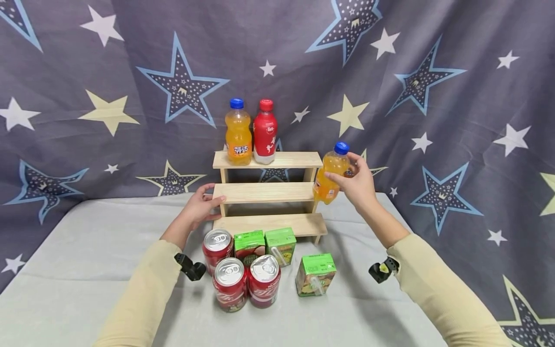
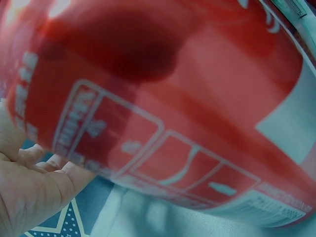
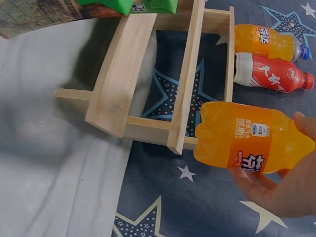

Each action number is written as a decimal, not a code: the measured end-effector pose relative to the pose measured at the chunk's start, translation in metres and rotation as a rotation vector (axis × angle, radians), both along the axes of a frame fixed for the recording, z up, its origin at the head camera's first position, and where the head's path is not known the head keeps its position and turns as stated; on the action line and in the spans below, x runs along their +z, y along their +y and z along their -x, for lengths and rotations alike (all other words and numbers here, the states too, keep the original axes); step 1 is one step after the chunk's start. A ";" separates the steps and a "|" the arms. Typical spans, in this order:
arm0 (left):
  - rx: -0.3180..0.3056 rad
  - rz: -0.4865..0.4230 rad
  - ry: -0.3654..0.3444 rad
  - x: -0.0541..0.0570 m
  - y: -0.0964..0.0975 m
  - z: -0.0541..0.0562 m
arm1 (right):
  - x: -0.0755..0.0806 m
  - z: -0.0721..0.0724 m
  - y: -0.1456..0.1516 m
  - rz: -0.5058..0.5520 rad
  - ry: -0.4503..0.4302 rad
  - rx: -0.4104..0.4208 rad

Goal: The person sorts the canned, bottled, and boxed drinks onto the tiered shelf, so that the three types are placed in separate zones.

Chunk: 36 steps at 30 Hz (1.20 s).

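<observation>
In the head view I took the wooden rack (image 1: pixel 264 192) as my dial's centre and saw the right hand (image 1: pixel 359 185) between two and three o'clock, thumb and fingers curled round an orange-drink bottle (image 1: pixel 335 164). The bottle was beside the right end of the middle shelf (image 1: pixel 251 193), its blue cap (image 1: pixel 341 147) leaning toward one; I couldn't tell whether its base touched the wood.

At nine, the left hand (image 1: pixel 196 210) gripped that shelf's other end, thumb over the edge.

On the top shelf (image 1: pixel 297 159), a second orange-drink bottle (image 1: pixel 238 133) stood at eleven and a red bottle (image 1: pixel 265 132) at twelve.

On the pale cloth (image 1: pixel 78 289), I saw three red cans (image 1: pixel 230 288) clustered between six and eight. Two green-topped juice boxes (image 1: pixel 250 246) stood near them, at seven and between five and six; a third juice box (image 1: pixel 315 274) stood apart at five.

In my left wrist view, a can filled most of the picture, the hand at eight o'clock.
</observation>
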<state>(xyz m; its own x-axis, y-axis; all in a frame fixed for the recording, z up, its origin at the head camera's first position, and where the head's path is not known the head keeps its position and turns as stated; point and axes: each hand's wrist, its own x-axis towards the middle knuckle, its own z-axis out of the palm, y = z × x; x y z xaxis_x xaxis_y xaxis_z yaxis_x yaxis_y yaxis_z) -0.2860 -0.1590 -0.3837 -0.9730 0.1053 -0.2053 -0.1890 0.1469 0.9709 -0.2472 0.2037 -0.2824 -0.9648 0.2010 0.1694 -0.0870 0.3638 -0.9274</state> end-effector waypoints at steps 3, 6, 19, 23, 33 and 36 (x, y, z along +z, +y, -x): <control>-0.001 0.001 0.003 -0.001 0.000 0.000 | 0.003 0.004 -0.001 -0.008 0.018 -0.003; -0.006 0.000 0.004 -0.001 -0.001 0.000 | 0.006 0.008 -0.003 -0.007 0.032 -0.011; -0.003 -0.003 -0.003 0.000 0.001 0.000 | 0.026 0.025 -0.016 0.002 0.055 -0.034; -0.010 -0.005 0.011 -0.001 -0.001 -0.001 | 0.032 0.028 -0.020 0.004 0.053 -0.036; -0.005 0.006 0.007 0.000 -0.001 -0.002 | 0.040 0.036 -0.032 0.003 0.062 -0.035; 0.002 0.007 -0.006 0.001 0.001 -0.002 | 0.042 0.039 -0.036 0.000 0.067 -0.037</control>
